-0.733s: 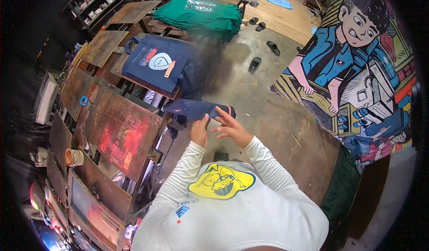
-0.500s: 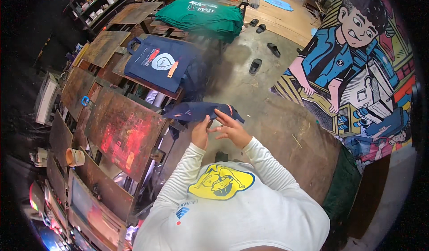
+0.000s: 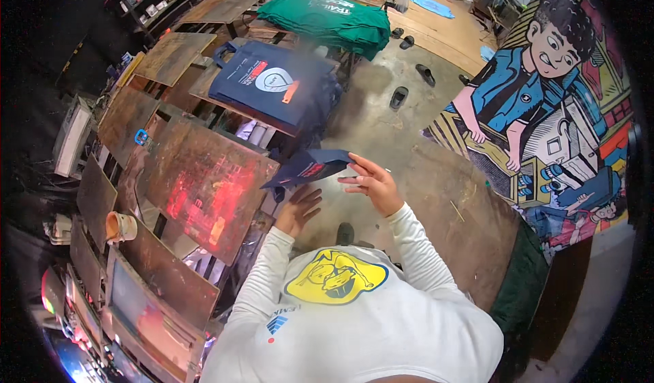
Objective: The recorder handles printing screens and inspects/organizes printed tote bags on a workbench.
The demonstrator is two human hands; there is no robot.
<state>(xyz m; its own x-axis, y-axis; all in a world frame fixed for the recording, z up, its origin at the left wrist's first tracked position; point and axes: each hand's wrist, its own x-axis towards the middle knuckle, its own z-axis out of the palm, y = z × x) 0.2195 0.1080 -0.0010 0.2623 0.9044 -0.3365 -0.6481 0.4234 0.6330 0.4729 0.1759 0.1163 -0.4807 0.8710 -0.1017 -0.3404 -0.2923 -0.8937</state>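
Note:
A folded navy bag [image 3: 306, 168] with pale red print is in the air before me, tilted, beside the edge of a stained board. My right hand [image 3: 372, 185] has its fingertips on the bag's upper right corner, the other fingers stretched out. My left hand [image 3: 300, 212] is below the bag with fingers apart and nothing visible in them. A stack of navy bags [image 3: 259, 83], the top one with white print and an orange mark, lies on a board behind.
Stained boards [image 3: 204, 192] line my left, with a tub [image 3: 121, 226] among them. A stack of green shirts [image 3: 320, 25] sits farther back. Black slippers [image 3: 399, 97] lie on the concrete floor. A cartoon mural [image 3: 528, 110] is at the right, a shelf [image 3: 157, 5] at the back left.
My left hand has moved down off the bag and spread its fingers. My right hand has moved right, and the bag has tilted, its right end higher. The view has shifted slightly.

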